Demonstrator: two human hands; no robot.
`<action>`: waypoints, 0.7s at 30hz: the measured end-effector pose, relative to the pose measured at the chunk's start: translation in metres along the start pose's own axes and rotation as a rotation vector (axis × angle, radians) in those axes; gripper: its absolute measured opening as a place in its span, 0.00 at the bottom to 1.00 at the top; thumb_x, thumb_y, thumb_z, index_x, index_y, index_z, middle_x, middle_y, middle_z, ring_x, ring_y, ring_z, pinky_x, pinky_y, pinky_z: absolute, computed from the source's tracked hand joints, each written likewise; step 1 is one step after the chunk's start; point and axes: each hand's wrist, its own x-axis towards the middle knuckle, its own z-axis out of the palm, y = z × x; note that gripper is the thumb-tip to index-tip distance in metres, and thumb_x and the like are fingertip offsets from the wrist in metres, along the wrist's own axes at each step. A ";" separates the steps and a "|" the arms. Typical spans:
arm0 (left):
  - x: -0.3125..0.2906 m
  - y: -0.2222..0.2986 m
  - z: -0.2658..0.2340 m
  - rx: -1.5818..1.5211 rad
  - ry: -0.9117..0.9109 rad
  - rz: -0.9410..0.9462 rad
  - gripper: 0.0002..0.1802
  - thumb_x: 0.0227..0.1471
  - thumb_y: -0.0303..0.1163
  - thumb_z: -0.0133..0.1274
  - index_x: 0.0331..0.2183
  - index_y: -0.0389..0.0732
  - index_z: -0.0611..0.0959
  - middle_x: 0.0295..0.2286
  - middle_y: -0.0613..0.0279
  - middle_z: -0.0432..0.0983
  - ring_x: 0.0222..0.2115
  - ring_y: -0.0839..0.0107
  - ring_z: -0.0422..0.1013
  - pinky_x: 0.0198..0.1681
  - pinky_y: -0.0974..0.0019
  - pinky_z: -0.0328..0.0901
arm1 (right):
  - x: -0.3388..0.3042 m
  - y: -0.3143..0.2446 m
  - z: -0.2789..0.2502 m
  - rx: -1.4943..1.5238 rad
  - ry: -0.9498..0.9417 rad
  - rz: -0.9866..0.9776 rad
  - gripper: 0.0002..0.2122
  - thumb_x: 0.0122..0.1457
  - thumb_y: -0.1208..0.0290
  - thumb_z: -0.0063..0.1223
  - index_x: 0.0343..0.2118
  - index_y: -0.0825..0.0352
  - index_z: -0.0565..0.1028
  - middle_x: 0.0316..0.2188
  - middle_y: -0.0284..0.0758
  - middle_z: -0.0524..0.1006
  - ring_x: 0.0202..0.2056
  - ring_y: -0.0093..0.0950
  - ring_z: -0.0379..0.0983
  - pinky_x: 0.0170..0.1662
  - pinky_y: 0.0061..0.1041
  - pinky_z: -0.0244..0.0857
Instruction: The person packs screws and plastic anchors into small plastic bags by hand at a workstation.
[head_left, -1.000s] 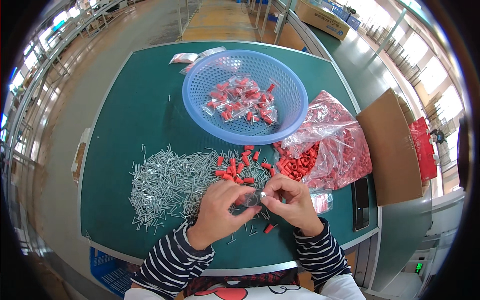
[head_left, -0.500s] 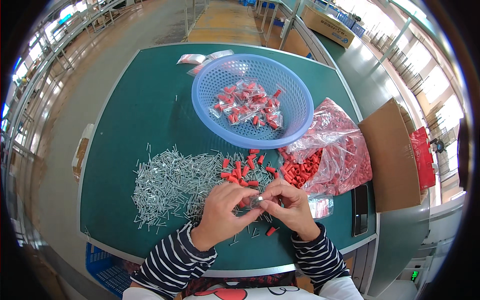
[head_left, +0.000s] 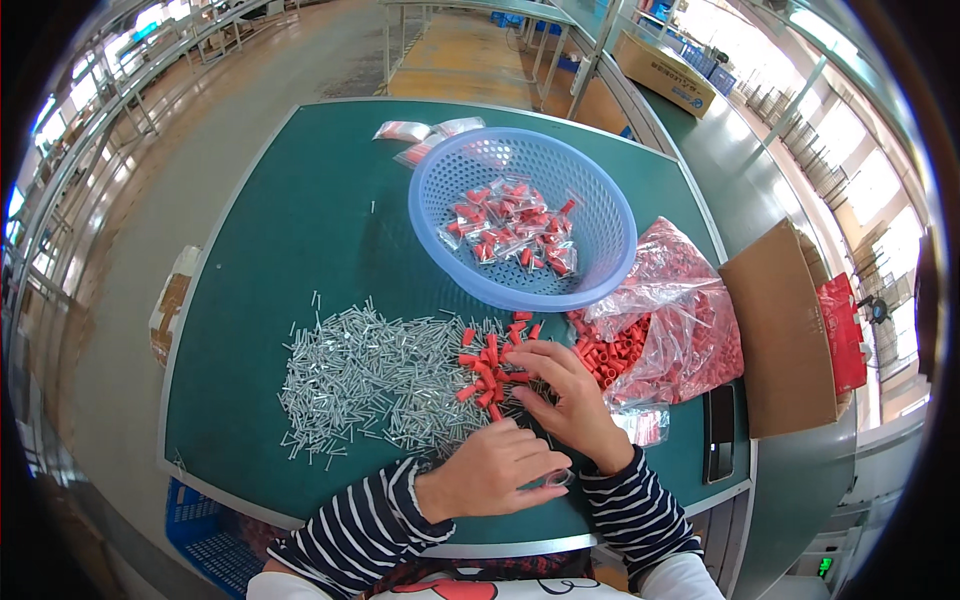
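Note:
My left hand (head_left: 492,472), closed, holds a small clear plastic bag (head_left: 559,478) low over the near part of the table. My right hand (head_left: 572,402) reaches over a small heap of short red plastic tubes (head_left: 490,368), its thumb and fingers apart. Its fingertips are at the right side of the heap; whether they touch a tube is hard to see. Left of the heap, silver screws (head_left: 365,372) lie in a wide, loose pile, and some run in under the red tubes.
A blue perforated basket (head_left: 425,215) behind the piles holds several clear bags with red tubes. To the right are a large open bag of red tubes (head_left: 690,330), a cardboard box (head_left: 790,350) and a dark phone (head_left: 719,432). Filled bags (head_left: 403,131) lie at the table's far edge.
My hands have parted. The left has come nearer to me with the bag; the right has opened and moved over the red tubes. The whole view has shifted slightly.

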 end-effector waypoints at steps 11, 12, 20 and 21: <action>0.000 -0.003 -0.004 0.000 0.094 -0.037 0.16 0.42 0.38 0.67 0.34 0.45 0.82 0.19 0.71 0.71 0.21 0.72 0.68 0.26 0.67 0.60 | -0.003 0.007 0.011 -0.360 -0.018 -0.109 0.14 0.49 0.83 0.54 0.40 0.64 0.77 0.35 0.37 0.74 0.35 0.38 0.74 0.35 0.33 0.70; 0.001 -0.002 -0.006 -0.006 0.092 -0.058 0.16 0.41 0.38 0.67 0.33 0.45 0.82 0.18 0.71 0.71 0.20 0.72 0.68 0.26 0.67 0.60 | -0.004 0.006 0.009 -0.369 -0.023 -0.094 0.13 0.49 0.83 0.54 0.39 0.64 0.78 0.34 0.37 0.74 0.34 0.38 0.74 0.34 0.33 0.70; 0.002 -0.011 -0.013 0.087 0.223 -0.336 0.17 0.38 0.35 0.69 0.33 0.42 0.82 0.17 0.68 0.70 0.17 0.73 0.68 0.21 0.69 0.62 | -0.006 -0.009 -0.015 -0.125 0.118 0.037 0.09 0.53 0.81 0.58 0.38 0.66 0.79 0.33 0.38 0.75 0.32 0.34 0.75 0.32 0.29 0.69; 0.002 -0.012 -0.013 0.078 0.239 -0.376 0.18 0.37 0.33 0.70 0.34 0.41 0.82 0.17 0.67 0.70 0.17 0.74 0.67 0.20 0.70 0.63 | -0.007 -0.012 -0.018 -0.100 0.154 -0.019 0.10 0.52 0.83 0.58 0.38 0.66 0.79 0.33 0.38 0.75 0.31 0.34 0.75 0.32 0.28 0.69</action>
